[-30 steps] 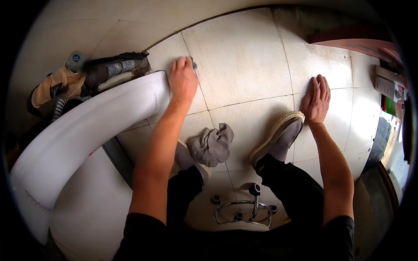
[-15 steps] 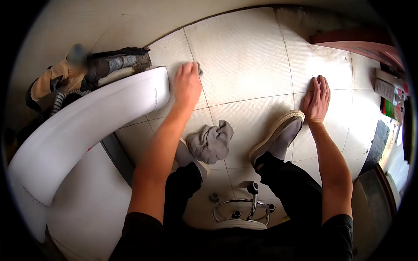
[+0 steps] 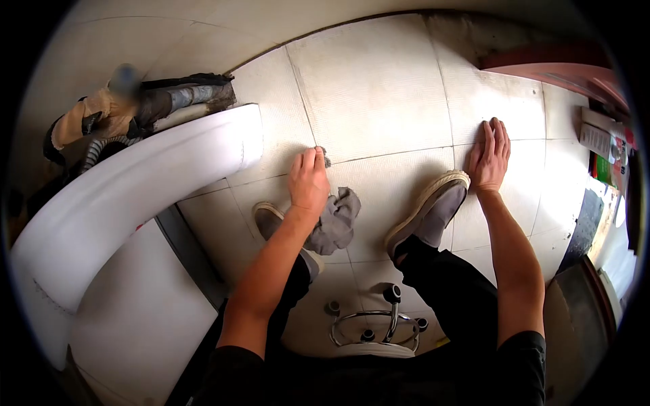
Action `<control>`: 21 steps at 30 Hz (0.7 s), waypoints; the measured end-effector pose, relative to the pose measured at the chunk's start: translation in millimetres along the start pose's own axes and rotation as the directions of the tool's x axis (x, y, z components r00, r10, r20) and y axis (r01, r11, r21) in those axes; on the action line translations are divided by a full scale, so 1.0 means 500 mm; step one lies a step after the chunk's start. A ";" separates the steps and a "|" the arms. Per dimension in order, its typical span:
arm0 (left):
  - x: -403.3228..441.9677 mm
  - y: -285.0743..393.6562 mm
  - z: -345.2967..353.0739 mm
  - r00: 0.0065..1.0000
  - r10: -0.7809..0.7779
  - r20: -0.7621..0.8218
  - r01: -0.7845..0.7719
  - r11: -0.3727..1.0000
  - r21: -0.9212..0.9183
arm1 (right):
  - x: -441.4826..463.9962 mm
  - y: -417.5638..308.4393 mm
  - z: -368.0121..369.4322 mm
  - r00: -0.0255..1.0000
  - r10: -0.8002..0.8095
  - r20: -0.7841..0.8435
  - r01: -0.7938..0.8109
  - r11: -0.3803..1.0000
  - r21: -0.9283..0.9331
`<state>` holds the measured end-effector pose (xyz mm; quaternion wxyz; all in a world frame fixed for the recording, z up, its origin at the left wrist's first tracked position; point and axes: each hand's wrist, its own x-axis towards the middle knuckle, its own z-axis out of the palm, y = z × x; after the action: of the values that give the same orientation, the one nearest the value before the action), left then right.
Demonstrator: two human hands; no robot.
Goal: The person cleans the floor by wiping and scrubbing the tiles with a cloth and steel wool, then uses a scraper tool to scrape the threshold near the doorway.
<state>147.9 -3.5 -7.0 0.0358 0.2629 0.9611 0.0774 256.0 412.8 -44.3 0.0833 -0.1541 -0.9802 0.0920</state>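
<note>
Pinching a dark, fuzzy wad (image 3: 327,162) — left grip (image 3: 309,181), ribbed tiles (image 3: 372,95).

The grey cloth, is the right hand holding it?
No, the right hand rests on the floor tiles, well apart from the grey cloth.

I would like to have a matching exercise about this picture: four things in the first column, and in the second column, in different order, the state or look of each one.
Column 1
1. Left hand
2. Right hand
3. Cloth
4. Stool

Column 2
A. Laid palm down on the floor tiles
B. Shiny metal, with dark wheels
C. Fingers curled in a grip on a small dark pad
D. Grey and crumpled

Right pairs: 1-C, 2-A, 3-D, 4-B
</note>
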 end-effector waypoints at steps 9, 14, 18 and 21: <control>0.198 -0.101 0.003 0.990 0.006 -0.138 0.001 0.999 0.050 | -0.002 -0.007 0.000 0.999 -0.023 -0.025 0.023 1.000 0.008; -0.053 0.001 0.000 0.996 0.045 -0.081 -0.050 0.997 -0.058 | -0.004 -0.006 0.002 1.000 -0.013 -0.027 0.013 1.000 -0.009; -0.008 -0.019 -0.001 0.996 0.049 -0.071 -0.054 0.996 -0.076 | -0.008 -0.003 0.008 1.000 -0.012 -0.003 0.011 0.999 -0.043; 0.143 -0.044 0.004 0.977 0.016 -0.214 -0.024 0.999 -0.033 | -0.010 0.003 0.015 0.999 -0.044 -0.031 0.043 0.998 -0.051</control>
<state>75.8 14.6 -14.4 -0.0639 0.2619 0.9552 0.1224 259.7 411.5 -52.6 0.0972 -0.1362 -0.9839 0.0630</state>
